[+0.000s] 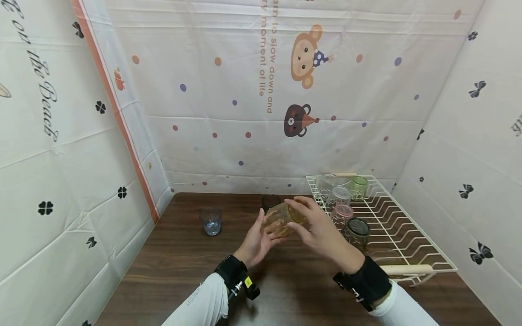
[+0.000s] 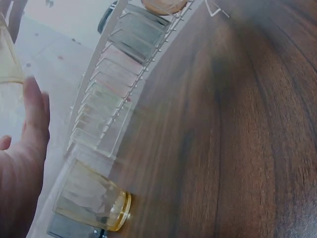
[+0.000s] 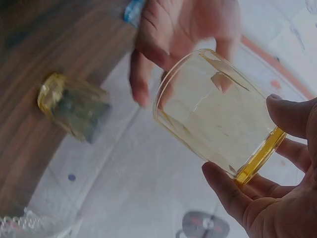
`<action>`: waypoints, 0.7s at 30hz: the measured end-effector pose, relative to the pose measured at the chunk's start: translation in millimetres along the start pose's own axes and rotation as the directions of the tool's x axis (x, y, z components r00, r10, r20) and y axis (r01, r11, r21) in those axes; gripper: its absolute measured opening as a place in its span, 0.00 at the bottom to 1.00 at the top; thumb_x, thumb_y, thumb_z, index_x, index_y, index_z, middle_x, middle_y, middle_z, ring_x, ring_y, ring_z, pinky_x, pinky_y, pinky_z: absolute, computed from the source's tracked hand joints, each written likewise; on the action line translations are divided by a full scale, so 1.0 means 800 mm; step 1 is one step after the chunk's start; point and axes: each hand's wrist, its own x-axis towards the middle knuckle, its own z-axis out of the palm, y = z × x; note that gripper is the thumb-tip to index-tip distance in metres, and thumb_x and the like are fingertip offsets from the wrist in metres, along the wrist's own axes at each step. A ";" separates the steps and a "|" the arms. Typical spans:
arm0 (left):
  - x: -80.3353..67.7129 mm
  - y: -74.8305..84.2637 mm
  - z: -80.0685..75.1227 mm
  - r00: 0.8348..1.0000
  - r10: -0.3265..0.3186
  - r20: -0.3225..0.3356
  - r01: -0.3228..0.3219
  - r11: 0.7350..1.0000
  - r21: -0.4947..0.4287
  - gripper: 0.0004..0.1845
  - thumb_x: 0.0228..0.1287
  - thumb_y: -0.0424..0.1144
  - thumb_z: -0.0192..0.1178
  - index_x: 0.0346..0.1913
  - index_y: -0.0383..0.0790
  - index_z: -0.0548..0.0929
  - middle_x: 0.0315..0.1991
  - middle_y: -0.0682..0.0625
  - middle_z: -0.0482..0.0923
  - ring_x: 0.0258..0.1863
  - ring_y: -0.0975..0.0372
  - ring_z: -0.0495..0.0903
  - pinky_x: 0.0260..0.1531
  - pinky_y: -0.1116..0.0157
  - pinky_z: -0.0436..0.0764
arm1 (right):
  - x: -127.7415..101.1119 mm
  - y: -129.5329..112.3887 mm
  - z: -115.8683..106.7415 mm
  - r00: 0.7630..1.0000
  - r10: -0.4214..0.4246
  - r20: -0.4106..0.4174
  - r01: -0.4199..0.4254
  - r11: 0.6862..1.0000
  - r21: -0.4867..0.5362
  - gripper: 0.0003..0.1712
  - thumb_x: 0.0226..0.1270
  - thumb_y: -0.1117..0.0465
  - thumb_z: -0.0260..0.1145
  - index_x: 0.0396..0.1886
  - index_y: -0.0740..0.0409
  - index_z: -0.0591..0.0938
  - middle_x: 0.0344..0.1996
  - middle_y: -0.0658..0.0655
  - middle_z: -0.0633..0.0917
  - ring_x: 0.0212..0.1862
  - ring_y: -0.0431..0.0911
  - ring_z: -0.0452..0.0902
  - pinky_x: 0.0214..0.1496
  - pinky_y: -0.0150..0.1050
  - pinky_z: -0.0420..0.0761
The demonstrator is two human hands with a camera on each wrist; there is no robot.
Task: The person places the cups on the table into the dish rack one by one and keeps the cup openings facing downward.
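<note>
Over the middle of the table, my right hand point(image 1: 302, 218) grips a yellow glass point(image 1: 284, 217) tilted on its side. In the right wrist view, thumb and fingers of that hand point(image 3: 245, 141) clamp the thick base of the yellow glass point(image 3: 213, 111), whose mouth points at my left hand point(image 3: 173, 39). My left hand point(image 1: 258, 233) is open, its straight fingers at the glass's rim; I cannot tell whether they touch it. The left wrist view shows the open palm point(image 2: 22, 153) and an edge of the held glass point(image 2: 7, 54).
A dark amber glass point(image 1: 270, 201) stands on the wooden table point(image 1: 183, 271) just behind the hands, and a blue glass point(image 1: 210, 221) to the left. A white wire rack point(image 1: 399, 231) at the right holds several upturned glasses. Printed curtains close three sides.
</note>
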 end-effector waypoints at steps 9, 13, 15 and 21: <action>-0.004 -0.001 -0.006 0.994 0.094 -0.058 -0.084 0.985 0.150 0.42 0.84 0.66 0.43 0.81 0.35 0.63 0.73 0.24 0.69 0.73 0.36 0.75 0.59 0.59 0.88 | 0.006 0.041 -0.073 0.985 0.153 -0.073 -0.158 0.985 -0.065 0.35 0.73 0.62 0.72 0.77 0.56 0.74 0.71 0.70 0.77 0.62 0.70 0.80 0.60 0.70 0.82; -0.005 -0.001 -0.014 0.980 0.132 -0.146 -0.093 0.964 0.249 0.34 0.85 0.58 0.51 0.75 0.33 0.70 0.69 0.25 0.74 0.67 0.38 0.81 0.53 0.62 0.89 | 0.010 0.071 -0.116 0.964 0.253 -0.080 -0.259 0.963 -0.078 0.36 0.76 0.60 0.69 0.80 0.59 0.70 0.72 0.76 0.72 0.61 0.76 0.77 0.59 0.75 0.80; -0.006 -0.001 -0.018 0.970 0.148 -0.194 -0.086 0.951 0.298 0.29 0.84 0.54 0.55 0.72 0.33 0.74 0.67 0.27 0.77 0.63 0.43 0.84 0.51 0.61 0.90 | 0.012 0.093 -0.133 0.950 0.299 -0.092 -0.307 0.947 -0.090 0.37 0.77 0.60 0.68 0.81 0.59 0.68 0.73 0.78 0.70 0.62 0.79 0.74 0.59 0.77 0.78; -0.012 0.001 -0.029 0.935 0.200 -0.291 -0.050 0.892 0.450 0.22 0.82 0.48 0.59 0.67 0.36 0.80 0.65 0.34 0.81 0.54 0.57 0.87 0.59 0.50 0.88 | 0.003 0.170 -0.153 0.895 0.439 -0.082 -0.447 0.879 -0.166 0.37 0.81 0.57 0.63 0.83 0.62 0.65 0.72 0.83 0.67 0.67 0.80 0.66 0.67 0.80 0.66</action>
